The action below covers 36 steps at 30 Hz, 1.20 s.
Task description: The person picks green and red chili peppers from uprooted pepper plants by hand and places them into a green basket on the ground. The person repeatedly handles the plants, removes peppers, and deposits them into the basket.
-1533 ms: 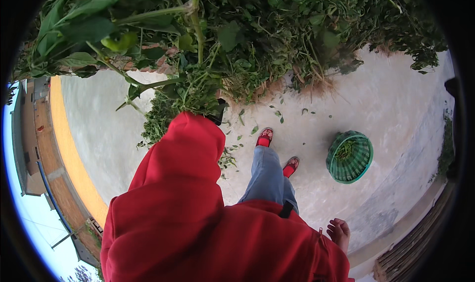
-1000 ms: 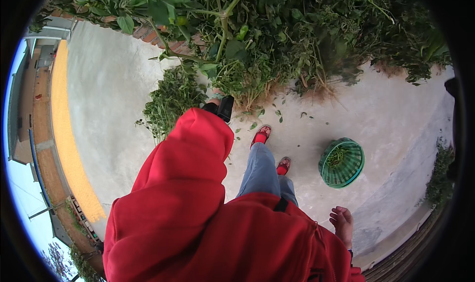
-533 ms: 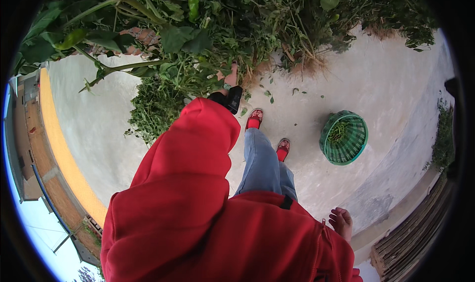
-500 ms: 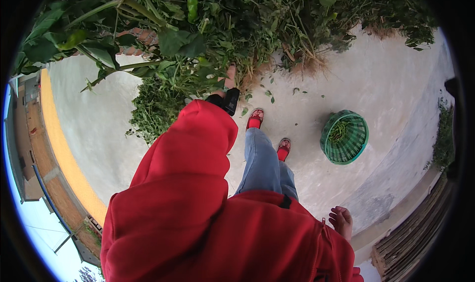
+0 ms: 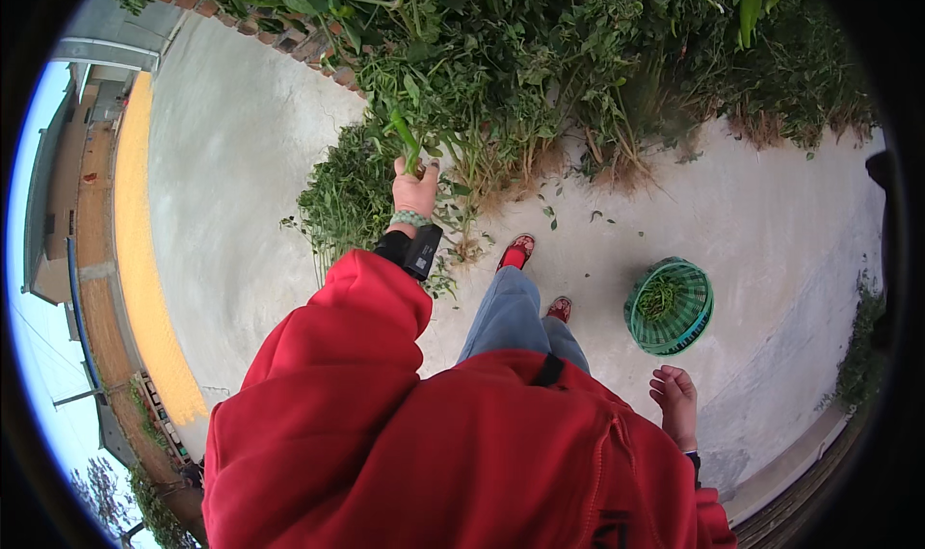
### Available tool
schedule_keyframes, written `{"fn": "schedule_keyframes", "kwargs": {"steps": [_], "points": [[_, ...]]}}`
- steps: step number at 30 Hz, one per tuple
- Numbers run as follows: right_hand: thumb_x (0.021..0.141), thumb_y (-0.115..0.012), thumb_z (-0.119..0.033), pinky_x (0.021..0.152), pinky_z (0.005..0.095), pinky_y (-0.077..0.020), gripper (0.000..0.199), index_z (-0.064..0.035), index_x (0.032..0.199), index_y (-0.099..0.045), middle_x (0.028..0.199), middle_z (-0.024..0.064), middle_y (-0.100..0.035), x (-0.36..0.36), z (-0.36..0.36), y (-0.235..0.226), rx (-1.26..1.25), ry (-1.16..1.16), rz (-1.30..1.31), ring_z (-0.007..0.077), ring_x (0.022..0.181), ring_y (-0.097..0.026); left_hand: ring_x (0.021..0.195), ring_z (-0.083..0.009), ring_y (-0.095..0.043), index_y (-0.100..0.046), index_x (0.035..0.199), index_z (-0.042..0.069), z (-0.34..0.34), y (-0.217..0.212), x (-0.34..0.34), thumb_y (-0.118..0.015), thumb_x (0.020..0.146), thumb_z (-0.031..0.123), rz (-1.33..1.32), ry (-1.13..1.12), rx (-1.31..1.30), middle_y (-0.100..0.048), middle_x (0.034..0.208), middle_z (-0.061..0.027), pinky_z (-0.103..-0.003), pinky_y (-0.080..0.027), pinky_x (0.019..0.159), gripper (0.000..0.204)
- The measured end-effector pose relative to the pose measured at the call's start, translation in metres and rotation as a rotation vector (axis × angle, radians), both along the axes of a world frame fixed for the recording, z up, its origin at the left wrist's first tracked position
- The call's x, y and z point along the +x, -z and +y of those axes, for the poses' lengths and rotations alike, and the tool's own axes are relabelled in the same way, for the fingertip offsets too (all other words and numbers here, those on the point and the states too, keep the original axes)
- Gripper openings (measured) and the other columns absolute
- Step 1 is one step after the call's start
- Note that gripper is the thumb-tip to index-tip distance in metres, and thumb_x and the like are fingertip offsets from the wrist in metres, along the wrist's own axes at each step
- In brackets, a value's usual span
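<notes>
My left hand (image 5: 414, 190) is raised ahead of me, its fingers closed round the stem of a leafy pepper plant. A long green pepper (image 5: 406, 142) shows just above that hand, and the plant's leaves run up and away to the far edge of the view. On the wrist are a beaded bracelet and a black strapped device (image 5: 421, 252). My right hand (image 5: 674, 393) hangs at my right side with fingers loosely bent and slightly apart, nothing visible in it. Beyond it stands a green woven basket (image 5: 696, 303) with a small heap of green peppers (image 5: 658, 298) inside.
Pulled pepper plants (image 5: 578, 96) with roots showing form a long pile ahead, and a smaller heap (image 5: 332, 202) lies left. Loose leaves dot the concrete floor (image 5: 761, 221). A brick edge (image 5: 289, 43) lies behind the pile; a yellow strip (image 5: 140, 260) runs along the left.
My left hand has come into clear sight, gripping a stem; it was mostly hidden by leaves. The large branch near the view has moved away. My right hand is farther forward.
</notes>
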State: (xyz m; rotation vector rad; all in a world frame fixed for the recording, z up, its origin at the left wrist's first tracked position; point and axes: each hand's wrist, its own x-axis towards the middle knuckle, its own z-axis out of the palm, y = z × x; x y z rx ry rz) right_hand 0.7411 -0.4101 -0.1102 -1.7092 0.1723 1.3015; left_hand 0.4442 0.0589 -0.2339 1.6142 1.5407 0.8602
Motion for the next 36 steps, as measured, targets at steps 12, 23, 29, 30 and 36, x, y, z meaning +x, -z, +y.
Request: {"fn": "schedule_keyframes", "kwargs": {"steps": [12, 23, 29, 30, 36], "points": [[0.090, -0.047, -0.011, 0.071, 0.0233, -0.0468, 0.016, -0.0058, 0.102, -0.057, 0.096, 0.0027, -0.061, 0.010, 0.077, 0.001, 0.203, -0.469, 0.007, 0.0107, 0.081, -0.057, 0.080, -0.0342, -0.061, -0.060, 0.097, 0.005, -0.026, -0.197, -0.045, -0.061, 0.076, 0.025, 0.474, 0.211, -0.070, -0.063, 0.082, -0.0193, -0.038, -0.048, 0.072, 0.029], [0.088, -0.053, -0.015, 0.073, 0.0251, -0.0455, 0.024, -0.0041, 0.109, -0.054, 0.102, 0.0040, -0.057, -0.124, 0.211, 0.012, 0.259, -0.962, 0.044, 0.0121, 0.091, -0.054, 0.079, -0.0408, -0.057, -0.049, 0.106, -0.005, -0.061, -0.223, -0.136, -0.050, 0.083, 0.018, 0.541, 0.276, -0.127, -0.060, 0.080, -0.0254, -0.045, -0.047, 0.070, 0.032], [0.084, -0.059, -0.019, 0.086, 0.0302, -0.0417, 0.050, -0.0032, 0.127, -0.040, 0.125, 0.0097, -0.046, -0.171, 0.270, 0.024, 0.300, -1.005, -0.023, 0.0177, 0.109, -0.047, 0.079, -0.0406, -0.057, -0.047, 0.107, -0.006, -0.074, -0.220, -0.133, -0.047, 0.080, 0.009, 0.470, 0.381, -0.197, -0.059, 0.079, -0.0273, -0.045, -0.046, 0.071, 0.030], [0.083, -0.060, -0.021, 0.090, 0.0316, -0.0395, 0.056, -0.0030, 0.130, -0.036, 0.129, 0.0112, -0.043, -0.176, 0.283, 0.027, 0.314, -0.983, -0.036, 0.0192, 0.114, -0.044, 0.080, -0.0407, -0.057, -0.046, 0.107, -0.006, -0.075, -0.223, -0.130, -0.047, 0.080, 0.009, 0.429, 0.395, -0.201, -0.059, 0.080, -0.0274, -0.045, -0.046, 0.071, 0.031], [0.079, -0.059, -0.048, 0.105, 0.0367, -0.0187, 0.085, -0.0051, 0.140, -0.017, 0.143, 0.0161, -0.022, -0.201, 0.349, 0.082, 0.224, -0.658, 0.261, 0.0249, 0.133, -0.021, 0.080, -0.0427, -0.056, -0.046, 0.104, -0.008, -0.072, -0.254, -0.110, -0.047, 0.078, 0.009, 0.474, 0.413, -0.271, -0.058, 0.077, -0.0278, -0.047, -0.045, 0.071, 0.031]]}}
